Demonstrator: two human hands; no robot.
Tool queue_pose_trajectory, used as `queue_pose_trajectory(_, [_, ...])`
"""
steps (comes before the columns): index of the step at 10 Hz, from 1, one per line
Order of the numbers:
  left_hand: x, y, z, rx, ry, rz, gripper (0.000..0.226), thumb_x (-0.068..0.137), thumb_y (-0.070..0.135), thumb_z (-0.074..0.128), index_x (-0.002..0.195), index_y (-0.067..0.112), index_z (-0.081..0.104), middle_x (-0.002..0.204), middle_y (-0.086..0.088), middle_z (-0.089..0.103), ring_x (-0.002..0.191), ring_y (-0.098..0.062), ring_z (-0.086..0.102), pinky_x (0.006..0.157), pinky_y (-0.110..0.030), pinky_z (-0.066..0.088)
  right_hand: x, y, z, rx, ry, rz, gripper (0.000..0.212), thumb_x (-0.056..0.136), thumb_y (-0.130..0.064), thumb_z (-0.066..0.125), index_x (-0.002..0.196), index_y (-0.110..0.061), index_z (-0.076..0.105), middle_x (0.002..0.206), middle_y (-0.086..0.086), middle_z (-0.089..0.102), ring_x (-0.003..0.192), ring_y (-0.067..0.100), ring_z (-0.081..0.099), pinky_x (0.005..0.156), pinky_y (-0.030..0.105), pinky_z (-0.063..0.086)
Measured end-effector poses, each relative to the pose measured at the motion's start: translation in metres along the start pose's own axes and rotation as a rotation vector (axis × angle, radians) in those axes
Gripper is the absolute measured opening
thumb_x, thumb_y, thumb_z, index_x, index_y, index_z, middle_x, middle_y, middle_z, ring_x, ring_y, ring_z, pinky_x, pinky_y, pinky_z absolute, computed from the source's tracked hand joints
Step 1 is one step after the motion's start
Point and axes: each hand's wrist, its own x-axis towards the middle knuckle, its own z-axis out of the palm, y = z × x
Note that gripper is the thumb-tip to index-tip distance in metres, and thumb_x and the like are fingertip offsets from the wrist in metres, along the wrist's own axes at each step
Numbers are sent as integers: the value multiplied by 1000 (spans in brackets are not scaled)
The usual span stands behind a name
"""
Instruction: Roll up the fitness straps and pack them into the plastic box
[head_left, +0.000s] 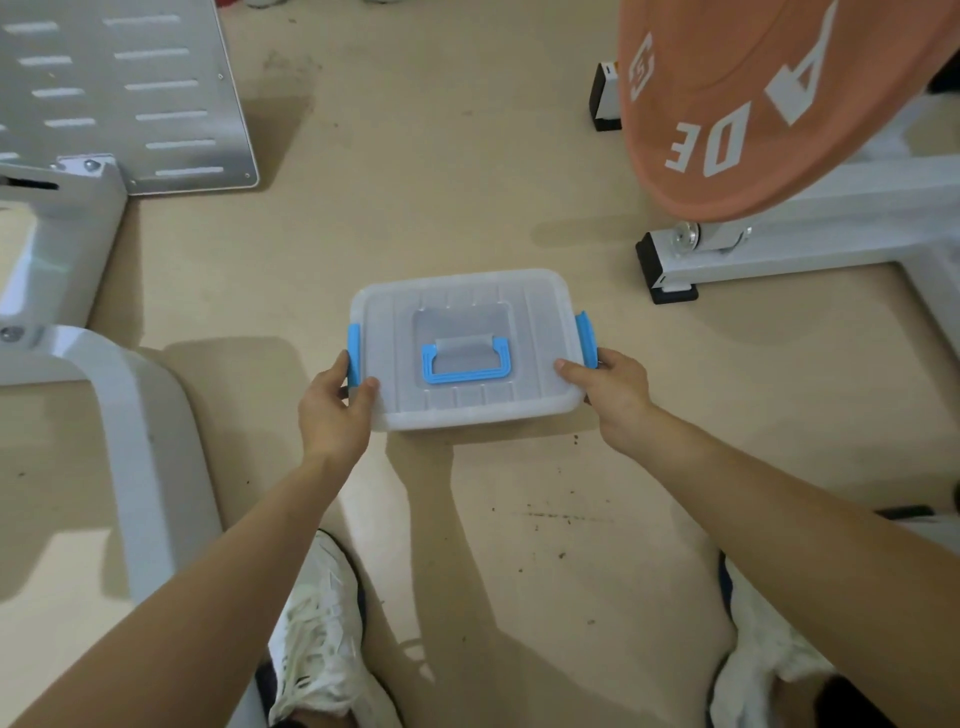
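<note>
2 bare hands hold the plastic box (467, 348) by its short ends, a little above the beige floor (441, 166). The left hand (332, 410) grasps the left end of the box, with the thumb lying on the lid just beside the left blue latch (354, 354). The right hand (613, 387) grasps the right end of the box, thumb on the lid, the other fingers going under the edge near the right blue latch (585, 339). The lid is on the box, and a blue handle (466, 361) lies flat in the middle of the lid. What is inside the box cannot be seen through the cloudy plastic. Behind the box to the right stands an orange weight plate (769, 104) on a white metal frame (810, 234). Left of the box is grey gym equipment (124, 88). Below the box, 2 white shoes (317, 629) rest on the floor.
</note>
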Motion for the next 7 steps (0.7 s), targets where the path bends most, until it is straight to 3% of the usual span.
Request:
queue_pose_trajectory(1, [1, -2, 0, 24, -10, 16, 56, 101, 26, 61, 153, 18, 44, 128, 10, 54, 114, -21, 60, 106, -45, 50, -1, -3, 2, -122, 67, -144, 48, 78, -12, 85, 121, -6, 65, 106, 2, 69, 93, 17, 67, 88, 30, 57])
queue_pose_trajectory(3, [0, -2, 1, 21, -13, 4, 55, 102, 27, 59, 154, 20, 42, 124, 8, 53, 111, -22, 59, 103, -43, 51, -2, -4, 1, -467, 99, -363, 40, 84, -22, 81, 118, -7, 67, 112, 11, 66, 90, 18, 63, 86, 26, 52])
queue_pose_trajectory(4, [0, 1, -4, 116, -56, 23, 57, 102, 33, 57, 156, 21, 39, 129, 2, 56, 110, -21, 60, 99, -42, 52, -4, -7, -2, -538, 67, -371, 44, 86, -27, 79, 123, -10, 63, 116, 9, 63, 91, 18, 62, 84, 27, 50])
queue_pose_trajectory(5, [4, 11, -27, 278, -240, 23, 65, 101, 43, 57, 158, 28, 32, 130, 5, 59, 109, -22, 62, 96, -44, 52, -8, -16, -11, -599, -50, -277, 54, 88, -36, 76, 133, -15, 55, 116, 6, 61, 97, 21, 61, 82, 30, 48])
queue_pose_trajectory(6, [7, 21, -57, 445, -449, -5, 62, 102, 46, 52, 157, 23, 35, 132, 0, 64, 119, -25, 60, 102, -39, 46, -14, -29, -27, -758, -227, -189, 66, 88, -43, 73, 143, -16, 48, 124, 8, 60, 104, 21, 58, 88, 30, 44])
queue_pose_trajectory(7, [3, 49, -87, 636, -506, 101, 45, 101, 40, 57, 141, 18, 58, 122, 0, 71, 117, -23, 62, 100, -34, 45, -27, -56, -38, -971, -330, -188, 66, 86, -40, 77, 141, -15, 51, 120, 6, 61, 102, 20, 58, 89, 29, 45])
